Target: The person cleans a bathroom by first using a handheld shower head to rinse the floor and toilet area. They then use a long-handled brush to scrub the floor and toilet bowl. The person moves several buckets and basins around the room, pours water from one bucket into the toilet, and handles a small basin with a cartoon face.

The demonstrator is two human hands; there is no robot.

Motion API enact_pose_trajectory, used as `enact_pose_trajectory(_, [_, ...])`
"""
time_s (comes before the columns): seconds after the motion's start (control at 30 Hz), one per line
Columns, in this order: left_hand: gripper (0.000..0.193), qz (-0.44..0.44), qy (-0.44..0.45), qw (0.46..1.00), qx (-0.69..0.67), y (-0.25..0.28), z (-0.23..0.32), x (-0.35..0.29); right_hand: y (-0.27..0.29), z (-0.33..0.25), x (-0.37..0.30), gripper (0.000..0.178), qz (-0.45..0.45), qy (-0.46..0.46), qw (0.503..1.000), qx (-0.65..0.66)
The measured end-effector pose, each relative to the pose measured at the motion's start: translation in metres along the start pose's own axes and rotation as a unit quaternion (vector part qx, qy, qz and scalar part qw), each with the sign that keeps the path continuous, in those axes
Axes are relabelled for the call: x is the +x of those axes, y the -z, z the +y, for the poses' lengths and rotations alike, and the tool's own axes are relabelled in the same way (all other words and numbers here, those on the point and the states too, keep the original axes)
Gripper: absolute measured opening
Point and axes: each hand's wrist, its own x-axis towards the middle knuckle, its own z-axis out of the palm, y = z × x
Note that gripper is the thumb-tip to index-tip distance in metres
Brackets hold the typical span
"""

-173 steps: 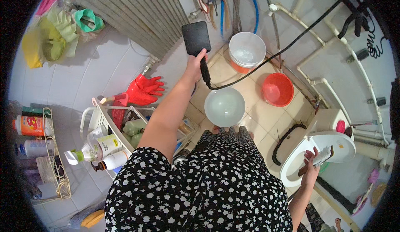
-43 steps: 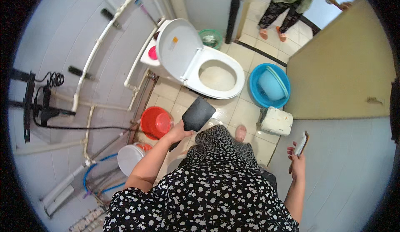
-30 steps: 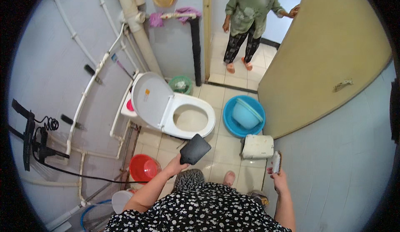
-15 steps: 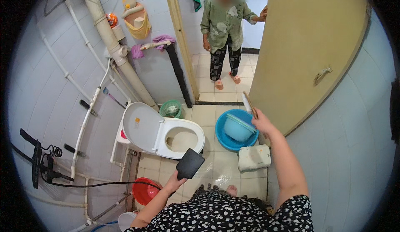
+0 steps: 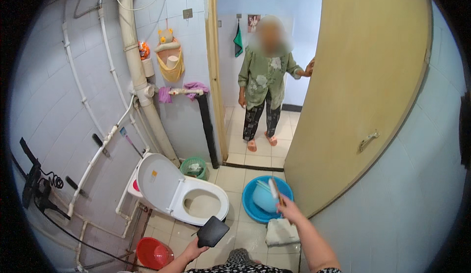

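The left hand (image 5: 194, 250) is closed round the handle of a black shower head (image 5: 213, 232), fingers wrapped tight and hidden under the flat black face, which tilts up and away from them toward the toilet (image 5: 189, 202); the grip at the handle's low end leaves the spray face free to be aimed, and a dark hose (image 5: 64, 226) trails off to the left of the fingers along the wall, so the head stays tethered to its bracket side. The right hand (image 5: 289, 213) is raised to the right, fingers narrow and pinched on a thin phone (image 5: 274, 190) that stands nearly upright above them; holding it high and out to the side probably keeps it away from the wet end of the room. Just beyond those fingertips sits a blue basin (image 5: 265, 202) with a smaller blue bowl inside, and below the wrist a white cloth (image 5: 280, 233) lies on the floor tiles. The toilet lid is propped open against the pipes, just ahead of the left fingers, with a green basket (image 5: 193, 167) behind it and a red bucket (image 5: 153, 252) to their left. Well beyond both hands, another person (image 5: 265, 84) stands in the doorway, one hand on the edge of the open door (image 5: 363, 81), apparently holding it ajar.
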Motion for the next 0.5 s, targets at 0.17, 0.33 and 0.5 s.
enact_pose_trajectory(0.17, [0.058,0.003,0.025,0.999,-0.022,0.001,0.005,0.002,-0.004,0.039,-0.05,0.045,0.011,-0.088,0.994,0.069])
enact_pose_trajectory(0.33, [0.058,0.064,0.063,0.996,0.006,0.006,-0.051,-0.003,-0.008,0.045,-0.079,0.042,0.021,-0.111,0.991,0.076])
enact_pose_trajectory(0.5, [0.064,0.134,0.096,0.985,-0.042,0.03,-0.041,-0.037,-0.011,0.041,-0.09,0.048,0.018,-0.12,0.99,0.066])
